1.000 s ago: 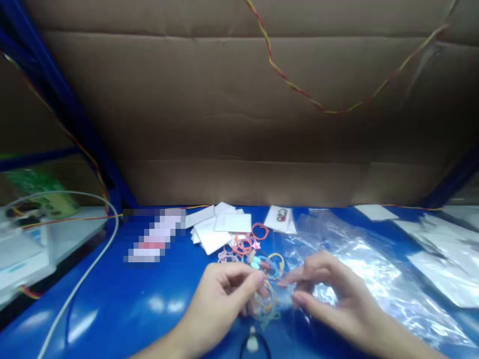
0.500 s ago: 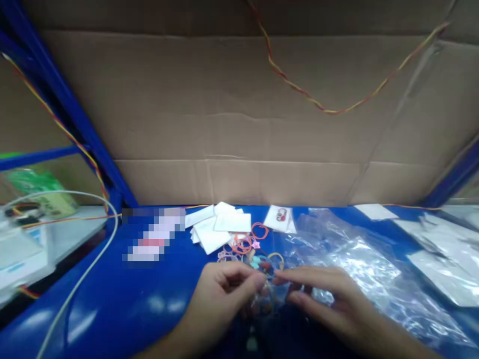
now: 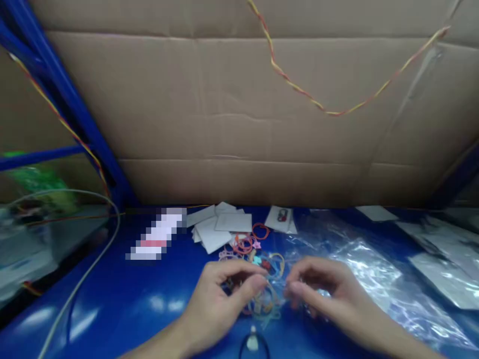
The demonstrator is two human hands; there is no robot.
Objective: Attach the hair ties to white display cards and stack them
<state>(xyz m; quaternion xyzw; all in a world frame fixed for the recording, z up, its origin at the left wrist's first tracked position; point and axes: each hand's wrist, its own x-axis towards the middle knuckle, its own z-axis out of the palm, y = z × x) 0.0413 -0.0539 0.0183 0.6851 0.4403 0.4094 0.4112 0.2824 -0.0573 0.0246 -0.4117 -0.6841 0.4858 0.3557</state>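
Observation:
Colourful hair ties (image 3: 265, 299), some with small charms, lie in a loose pile at the front middle of the blue table. My left hand (image 3: 224, 299) is over the pile's left side, fingers curled and thumb close to the index finger; whatever it pinches is hidden. At the right of the pile is my right hand (image 3: 325, 289), its thumb and fingers drawn together. Blur hides anything between them. A black hair tie with a white charm (image 3: 253, 342) lies by the near edge. Orange hair ties (image 3: 245, 244) and a pink star charm (image 3: 256, 245) sit behind the hands.
White cards (image 3: 234, 222) are heaped behind the pile, beside a clear packet with a dark and red item (image 3: 281, 215). Clear plastic bags (image 3: 366, 264) spread over the right. A grey cable (image 3: 84, 279) crosses the left; cardboard (image 3: 239, 99) walls the back.
My right hand has drawn slightly away to the right, its outstretched fingers now curled in. More of the hair tie pile and the black hair tie show. My left hand has barely moved.

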